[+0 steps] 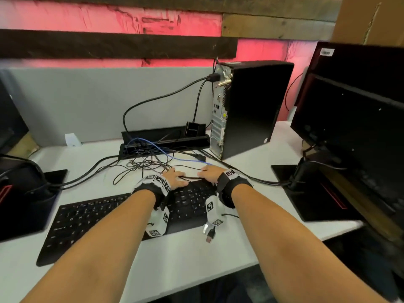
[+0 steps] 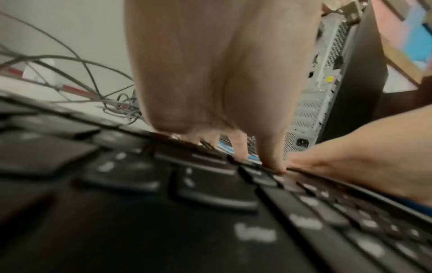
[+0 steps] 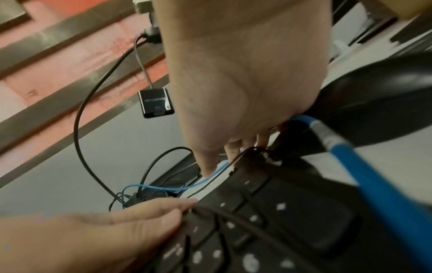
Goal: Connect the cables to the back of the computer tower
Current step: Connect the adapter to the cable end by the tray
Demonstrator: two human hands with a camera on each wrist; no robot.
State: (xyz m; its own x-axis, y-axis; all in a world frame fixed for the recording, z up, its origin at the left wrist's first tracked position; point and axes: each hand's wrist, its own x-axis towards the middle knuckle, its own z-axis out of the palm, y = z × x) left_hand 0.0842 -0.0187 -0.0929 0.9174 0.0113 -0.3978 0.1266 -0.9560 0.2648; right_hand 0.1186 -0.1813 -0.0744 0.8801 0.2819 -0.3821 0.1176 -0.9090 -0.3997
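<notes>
The black computer tower [image 1: 258,106] stands at the back right, its silver rear panel [image 1: 218,110] [image 2: 311,103] facing left. One black plug [image 1: 213,78] sits in the panel near the top. Both hands lie at the far edge of the black keyboard [image 1: 109,215] among loose cables. My left hand [image 1: 178,177] [image 3: 140,221] pinches a thin black cable [image 1: 191,177] [image 3: 222,215] between thumb and finger. That cable runs on under my right hand [image 1: 206,173] [image 3: 233,157], whose fingers point straight down onto the desk. A blue cable [image 1: 159,149] [image 3: 163,188] passes beneath them.
A black cable tray [image 1: 161,138] lies against the grey divider, with a small black adapter [image 1: 193,129] hanging above it. Tangled thin cables [image 1: 144,165] lie behind the keyboard. A monitor [image 1: 349,119] on its stand fills the right. Another black base [image 1: 28,204] is at the left.
</notes>
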